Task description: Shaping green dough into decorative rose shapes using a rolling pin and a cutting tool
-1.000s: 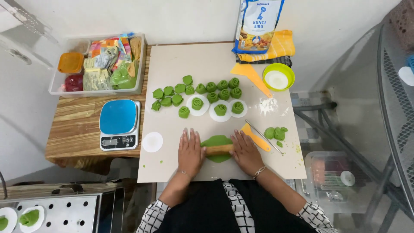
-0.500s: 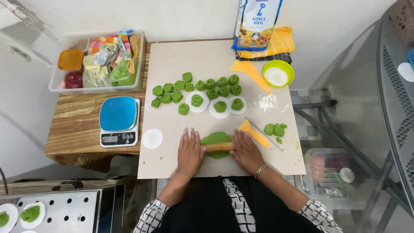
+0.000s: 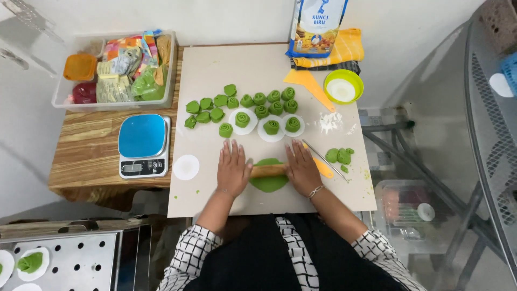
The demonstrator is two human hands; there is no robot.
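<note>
While both flat, open hands, left (image 3: 232, 168) and right (image 3: 302, 167), press one wooden rolling pin (image 3: 268, 171) across one flattened green dough disc (image 3: 269, 182), three round white paper liners (image 3: 271, 129) carry green spiral rolls. Roughly fourteen green spiral dough rolls (image 3: 260, 99) show beyond, though crowding blurs the count

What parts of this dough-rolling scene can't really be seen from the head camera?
- Rolling pin: both ends hidden under the left hand and right hand.
- Green dough sheet: its middle is covered by the pin.
- Steamer tray: cut off by the bottom edge.
- Clear bin: its packets overlap, too small to sort.
</note>
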